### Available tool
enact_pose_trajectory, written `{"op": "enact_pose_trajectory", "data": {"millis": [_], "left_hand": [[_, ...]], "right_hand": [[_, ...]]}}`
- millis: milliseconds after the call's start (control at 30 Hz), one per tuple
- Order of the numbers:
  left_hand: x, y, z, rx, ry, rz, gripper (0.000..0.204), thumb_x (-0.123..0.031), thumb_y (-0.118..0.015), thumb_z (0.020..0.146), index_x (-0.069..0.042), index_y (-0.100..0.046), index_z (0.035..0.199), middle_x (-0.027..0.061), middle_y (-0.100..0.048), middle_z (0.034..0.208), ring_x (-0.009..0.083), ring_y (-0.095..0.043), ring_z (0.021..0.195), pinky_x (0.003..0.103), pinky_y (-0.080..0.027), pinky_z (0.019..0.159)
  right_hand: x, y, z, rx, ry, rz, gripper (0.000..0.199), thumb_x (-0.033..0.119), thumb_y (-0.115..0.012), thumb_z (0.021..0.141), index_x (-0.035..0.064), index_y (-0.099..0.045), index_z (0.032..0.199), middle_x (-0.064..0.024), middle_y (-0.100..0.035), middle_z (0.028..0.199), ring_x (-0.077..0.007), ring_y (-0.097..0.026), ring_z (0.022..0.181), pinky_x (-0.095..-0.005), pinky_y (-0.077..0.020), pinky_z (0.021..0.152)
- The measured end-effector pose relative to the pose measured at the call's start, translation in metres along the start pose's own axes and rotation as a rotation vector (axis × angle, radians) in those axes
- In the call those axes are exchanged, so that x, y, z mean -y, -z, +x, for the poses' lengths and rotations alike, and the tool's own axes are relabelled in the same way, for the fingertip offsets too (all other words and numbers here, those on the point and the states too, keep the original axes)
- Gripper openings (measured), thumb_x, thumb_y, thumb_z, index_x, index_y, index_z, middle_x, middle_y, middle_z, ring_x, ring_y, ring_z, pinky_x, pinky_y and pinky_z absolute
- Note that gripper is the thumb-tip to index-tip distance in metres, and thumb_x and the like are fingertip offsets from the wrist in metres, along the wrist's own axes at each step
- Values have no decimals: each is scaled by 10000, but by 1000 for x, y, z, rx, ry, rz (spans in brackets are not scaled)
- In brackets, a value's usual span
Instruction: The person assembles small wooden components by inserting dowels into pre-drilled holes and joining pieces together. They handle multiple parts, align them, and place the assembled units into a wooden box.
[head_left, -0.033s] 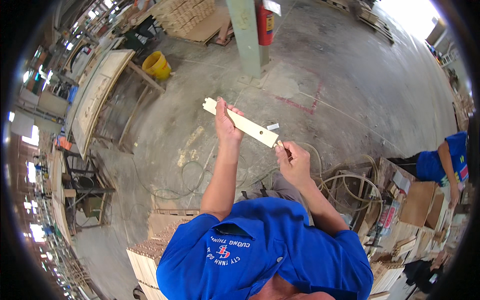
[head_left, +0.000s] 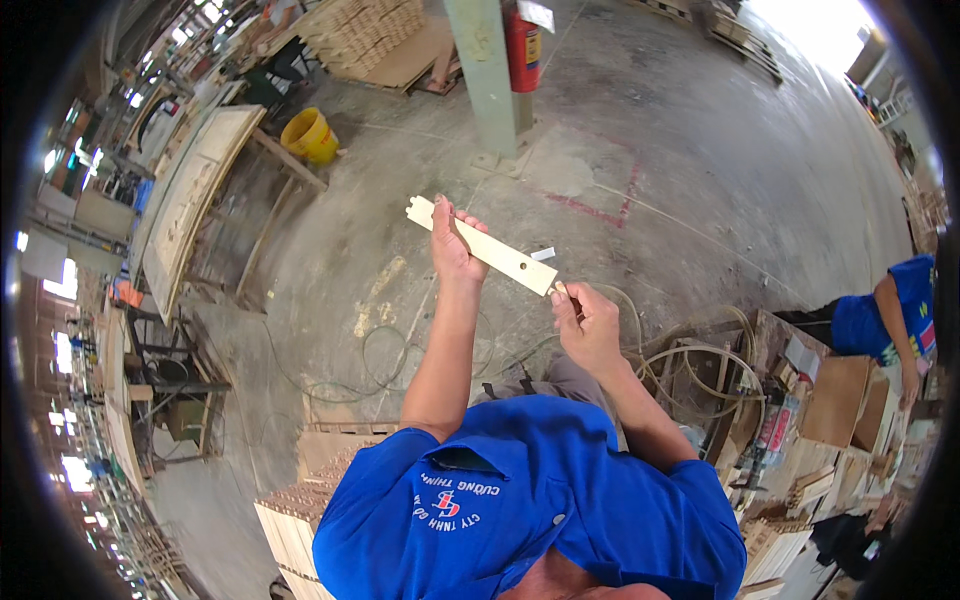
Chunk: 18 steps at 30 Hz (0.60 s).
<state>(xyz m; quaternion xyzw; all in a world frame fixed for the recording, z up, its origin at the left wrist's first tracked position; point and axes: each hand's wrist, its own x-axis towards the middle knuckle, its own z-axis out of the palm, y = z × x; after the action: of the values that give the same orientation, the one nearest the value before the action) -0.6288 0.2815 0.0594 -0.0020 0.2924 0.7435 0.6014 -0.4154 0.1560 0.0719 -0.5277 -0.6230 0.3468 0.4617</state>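
Note:
A pale flat wooden slat (head_left: 495, 248) is held out in front of me, slanting down from upper left to lower right. Its far left end is notched, and one round dark hole shows near the other end. My left hand (head_left: 458, 248) is closed around the slat toward the notched end, thumb lying across its upper face. At the lower right end, my right hand (head_left: 590, 328) pinches a small pale wooden dowel (head_left: 559, 288) against the slat's end. Whether the dowel's tip is inside the end cannot be made out.
Stacked wooden pieces (head_left: 285, 535) stand by my left side. Hoses (head_left: 700, 355) loop over the floor to a cluttered bench at right, where another person (head_left: 875, 325) works. A green post (head_left: 484, 80), red fire extinguisher (head_left: 523, 50), yellow bucket (head_left: 311, 135) and long table (head_left: 200, 190) lie farther off.

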Motion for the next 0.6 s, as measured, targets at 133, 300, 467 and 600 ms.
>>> {"op": "enact_pose_trajectory", "data": {"millis": [133,300,467,600], "left_hand": [[33,-20,-17,79,10,77,335,-384,-813,947,-186,-544,977,-16,-556,758,130,-585,647,313,-534,575],[98,-60,-52,138,37,166,350,-376,-795,963,-180,-514,1033,-7,-545,772,128,-572,641,320,-521,565],[182,-99,-101,231,95,272,345,-371,-776,978,-169,-505,1051,-2,-540,783,131,-564,640,331,-513,561],[248,-125,-127,256,163,315,365,-368,-778,976,-143,-503,1061,7,-539,783,144,-569,640,339,-516,560]], "right_hand": [[-2,39,-13,-34,161,-167,197,209,-666,1026,13,-655,1009,-176,-653,826,-358,-657,707,-440,-499,625],[-25,103,-39,-65,155,-210,171,181,-675,1004,12,-647,1003,-182,-637,826,-389,-638,716,-460,-497,629],[-34,176,-83,-224,202,-232,132,133,-698,969,12,-646,977,-178,-621,814,-377,-634,717,-449,-495,617],[-49,236,-105,-326,280,-319,102,97,-699,956,11,-648,972,-169,-619,811,-371,-638,716,-442,-497,613]]}}
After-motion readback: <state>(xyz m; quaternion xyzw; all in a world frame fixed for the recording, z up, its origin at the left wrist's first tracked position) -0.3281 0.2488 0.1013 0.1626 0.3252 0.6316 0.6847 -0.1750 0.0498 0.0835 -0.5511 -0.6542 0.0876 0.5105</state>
